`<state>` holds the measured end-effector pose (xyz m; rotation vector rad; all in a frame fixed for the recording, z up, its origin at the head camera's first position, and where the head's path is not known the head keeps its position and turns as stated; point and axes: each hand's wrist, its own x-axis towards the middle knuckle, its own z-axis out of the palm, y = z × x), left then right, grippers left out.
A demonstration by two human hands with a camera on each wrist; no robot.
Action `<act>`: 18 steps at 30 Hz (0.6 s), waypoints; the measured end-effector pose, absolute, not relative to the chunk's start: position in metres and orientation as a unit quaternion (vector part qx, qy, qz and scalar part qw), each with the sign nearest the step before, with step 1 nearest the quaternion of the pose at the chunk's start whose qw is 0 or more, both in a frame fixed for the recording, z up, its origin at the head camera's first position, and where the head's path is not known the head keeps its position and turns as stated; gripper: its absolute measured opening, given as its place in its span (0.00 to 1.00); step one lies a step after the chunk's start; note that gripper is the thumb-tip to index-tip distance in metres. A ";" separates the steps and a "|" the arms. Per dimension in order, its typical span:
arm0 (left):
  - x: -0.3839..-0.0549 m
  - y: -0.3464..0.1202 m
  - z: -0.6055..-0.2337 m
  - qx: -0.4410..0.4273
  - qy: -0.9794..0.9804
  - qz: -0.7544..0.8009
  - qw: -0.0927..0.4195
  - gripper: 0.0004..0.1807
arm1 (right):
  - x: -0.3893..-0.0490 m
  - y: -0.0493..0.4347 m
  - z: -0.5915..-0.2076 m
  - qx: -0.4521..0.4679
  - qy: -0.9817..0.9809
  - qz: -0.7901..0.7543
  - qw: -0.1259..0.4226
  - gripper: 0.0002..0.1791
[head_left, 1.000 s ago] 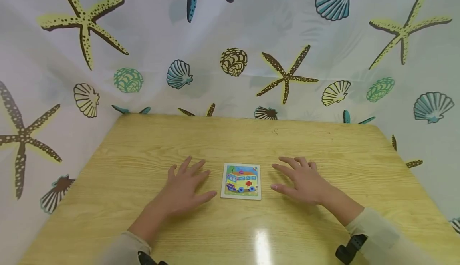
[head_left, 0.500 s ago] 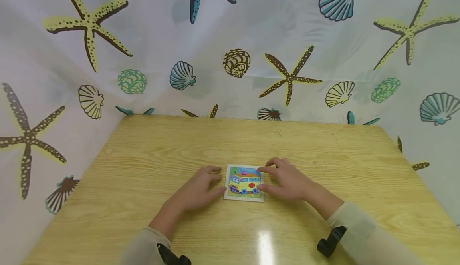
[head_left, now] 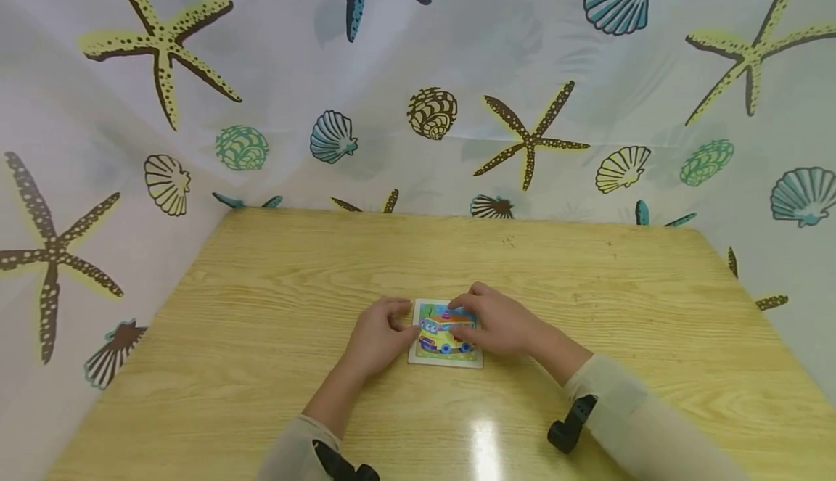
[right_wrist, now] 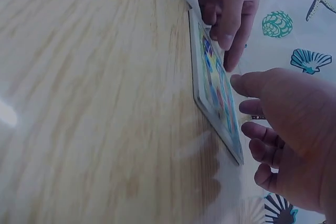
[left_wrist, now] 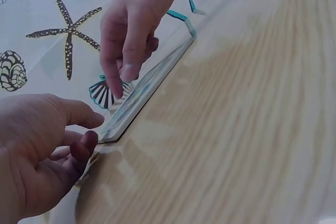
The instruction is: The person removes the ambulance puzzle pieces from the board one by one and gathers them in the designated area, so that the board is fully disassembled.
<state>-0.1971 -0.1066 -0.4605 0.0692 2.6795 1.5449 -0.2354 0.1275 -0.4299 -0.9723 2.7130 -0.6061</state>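
A small square picture board [head_left: 434, 354] with a white border and a cartoon yellow ambulance lies flat on the wooden table. My left hand [head_left: 377, 337] is at its left edge, thumb tip right by the border and fingers loosely bent. Over the board's right part reaches my right hand [head_left: 504, 325], thumb and forefinger apart and covering some of the picture. In the left wrist view the left fingers [left_wrist: 84, 114] come close to a corner of the board. From the right wrist view, the right thumb and fingers [right_wrist: 252, 85] hover beside the picture, gripping nothing.
The light wooden table [head_left: 313, 263] spreads around the board on all sides. A white cloth [head_left: 274, 67] printed with starfish and shells hangs behind and along both sides. Black wrist cameras [head_left: 568, 426] sit on the sleeves.
Both hands have moved inward from either side of the board. The left now reaches its left edge, the right is over its right part. Their spread fingers have bent. The board stays put.
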 end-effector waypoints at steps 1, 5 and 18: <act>-0.197 -0.105 -0.461 0.014 0.858 0.513 0.027 0.25 | -0.236 0.125 -0.429 -0.329 0.917 -0.204 0.098 0.23; -0.198 -0.100 -0.464 0.010 0.842 0.539 0.034 0.26 | -0.240 0.115 -0.429 -0.331 0.918 -0.197 0.096 0.22; -0.198 -0.099 -0.468 0.015 0.839 0.543 0.036 0.27 | -0.246 0.100 -0.436 -0.327 0.920 -0.186 0.110 0.22</act>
